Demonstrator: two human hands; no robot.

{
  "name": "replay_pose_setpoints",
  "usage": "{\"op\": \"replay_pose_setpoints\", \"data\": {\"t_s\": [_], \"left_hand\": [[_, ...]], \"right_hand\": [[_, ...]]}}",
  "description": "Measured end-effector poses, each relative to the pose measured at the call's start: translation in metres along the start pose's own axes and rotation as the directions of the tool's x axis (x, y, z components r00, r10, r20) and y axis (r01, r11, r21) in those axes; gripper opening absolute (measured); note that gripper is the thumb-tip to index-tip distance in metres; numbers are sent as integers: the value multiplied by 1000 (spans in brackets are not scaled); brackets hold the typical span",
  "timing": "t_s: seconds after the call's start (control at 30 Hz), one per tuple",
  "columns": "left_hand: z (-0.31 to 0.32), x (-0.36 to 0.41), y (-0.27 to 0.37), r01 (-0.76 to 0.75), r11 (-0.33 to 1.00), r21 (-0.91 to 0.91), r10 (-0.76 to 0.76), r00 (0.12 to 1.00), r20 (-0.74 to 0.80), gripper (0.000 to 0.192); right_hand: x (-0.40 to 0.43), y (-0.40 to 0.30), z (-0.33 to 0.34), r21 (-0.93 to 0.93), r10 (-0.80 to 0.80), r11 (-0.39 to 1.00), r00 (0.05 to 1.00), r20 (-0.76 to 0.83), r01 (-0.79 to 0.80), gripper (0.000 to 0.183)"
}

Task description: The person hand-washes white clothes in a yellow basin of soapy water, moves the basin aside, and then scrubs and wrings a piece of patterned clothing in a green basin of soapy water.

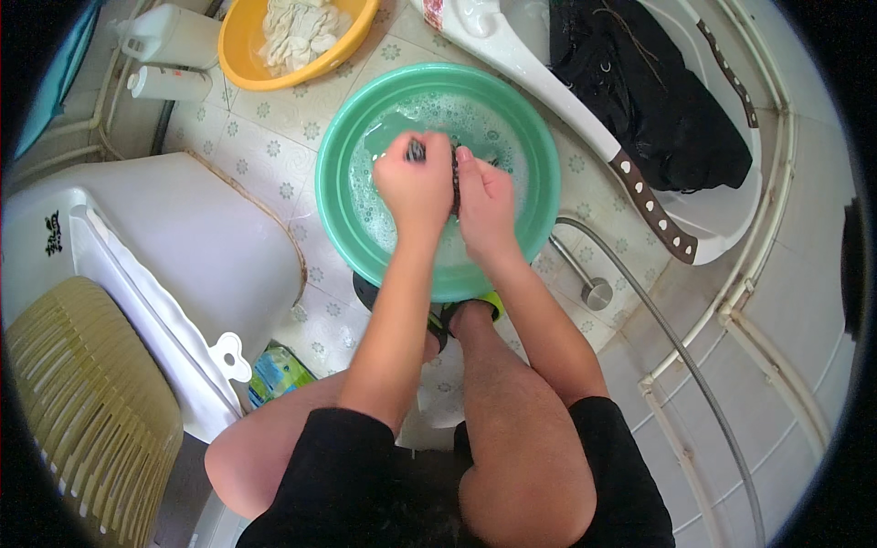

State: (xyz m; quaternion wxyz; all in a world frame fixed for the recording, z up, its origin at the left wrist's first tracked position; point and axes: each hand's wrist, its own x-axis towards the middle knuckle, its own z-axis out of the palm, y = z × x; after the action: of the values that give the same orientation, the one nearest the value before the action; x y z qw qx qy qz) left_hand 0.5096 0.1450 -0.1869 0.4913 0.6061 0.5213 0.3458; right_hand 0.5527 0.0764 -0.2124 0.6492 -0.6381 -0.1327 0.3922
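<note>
Both my hands grip a dark patterned cloth point(455, 179) above a green plastic basin point(331, 205) on the floor before me. My left hand point(414, 181) is a fist around it, and a striped dark bit shows at the top of the fist. Close beside it, my right hand point(488, 205) pinches the cloth with the thumb on top. Most of the cloth is hidden by my fingers. Soapy water point(503, 137) with white suds fills part of the basin.
A yellow basin point(236, 61) with pale cloth point(301, 34) stands at the upper left, near white plastic jugs point(175, 34). At right, a white tub point(541, 75) holds black clothing point(637, 103). A shower head point(596, 293) and metal hose point(675, 335) lie nearby. A washboard point(154, 274) leans at left.
</note>
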Motion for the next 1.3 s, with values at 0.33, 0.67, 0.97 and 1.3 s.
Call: {"op": "replay_pose_setpoints", "data": {"t_s": [0.33,0.67,0.97,1.3], "left_hand": [[-4,9,-6,42,998,38,-40,999,-35,17],[0,-3,12,49,999,15,-49,998,-26,21],[-2,4,1,38,999,25,-37,998,-50,17],[-3,-7,6,-82,997,17,82,997,2,21]], "right_hand": [[-9,-5,4,-99,-100,990,995,8,100,44],[-5,-5,-3,-164,-97,982,995,-30,91,48],[-15,-9,5,-29,-38,999,999,-30,37,46],[-7,-13,-3,-67,26,997,1000,-11,-27,46]]}}
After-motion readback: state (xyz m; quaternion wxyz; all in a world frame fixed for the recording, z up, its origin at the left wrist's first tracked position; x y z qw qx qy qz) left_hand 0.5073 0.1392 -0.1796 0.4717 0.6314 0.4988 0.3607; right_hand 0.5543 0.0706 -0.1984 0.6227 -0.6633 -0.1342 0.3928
